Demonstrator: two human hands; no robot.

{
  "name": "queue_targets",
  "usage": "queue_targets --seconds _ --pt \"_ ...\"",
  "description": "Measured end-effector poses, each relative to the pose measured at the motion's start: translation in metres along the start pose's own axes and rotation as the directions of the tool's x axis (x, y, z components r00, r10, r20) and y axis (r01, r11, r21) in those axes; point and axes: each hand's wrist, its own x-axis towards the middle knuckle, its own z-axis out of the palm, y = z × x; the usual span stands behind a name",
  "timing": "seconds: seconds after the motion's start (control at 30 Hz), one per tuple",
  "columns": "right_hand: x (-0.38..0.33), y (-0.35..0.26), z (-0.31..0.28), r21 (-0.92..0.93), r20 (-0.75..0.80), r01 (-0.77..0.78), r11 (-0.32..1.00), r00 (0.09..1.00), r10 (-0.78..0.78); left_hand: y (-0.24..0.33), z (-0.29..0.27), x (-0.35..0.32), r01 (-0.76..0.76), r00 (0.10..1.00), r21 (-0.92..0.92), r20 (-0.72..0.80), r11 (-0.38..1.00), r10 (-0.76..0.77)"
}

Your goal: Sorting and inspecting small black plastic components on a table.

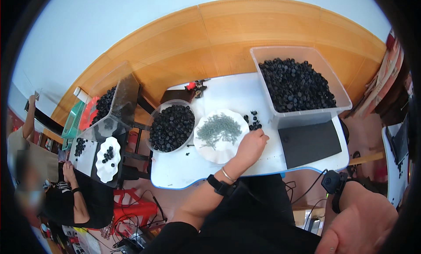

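My left hand [253, 148] is over the white table, at the right edge of a white scalloped plate [215, 154]. Its fingers are curled together; whatever they may hold is hidden. A small group of loose black caps [254, 122] lies just beyond the fingertips. Thin grey-green pins or screws [219, 129] are heaped on the plate. Close to the camera at the lower right is my right hand [366, 221], away from the table, its fingers mostly out of sight. A small black camera is strapped at that wrist.
A clear bin [274, 119] of black caps stands at the back right, behind a dark mat [309, 144]. Left of the plate is a round tub [151, 138] of black parts. Keys [199, 88] lie behind. Another person [74, 197] sits left beside a red stool [136, 206].
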Motion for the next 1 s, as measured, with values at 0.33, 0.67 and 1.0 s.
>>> queue_targets --seconds 0.33,0.67,1.0 --pt "-0.043 -0.108 -0.019 -0.126 -0.107 -0.969 0.212 0.226 0.968 0.01 -0.085 -0.037 0.216 0.932 -0.975 0.219 -0.043 -0.29" --pt "-0.08 -0.136 0.069 0.176 0.391 -0.959 -0.223 -0.14 0.91 0.013 -0.103 -0.059 0.114 0.941 -0.944 0.203 -0.31 -0.271" --pt "-0.084 -0.15 0.071 0.165 0.469 -0.929 -0.331 -0.222 0.855 0.025 -0.106 -0.06 0.073 0.948 -0.997 0.067 0.009 -0.31"
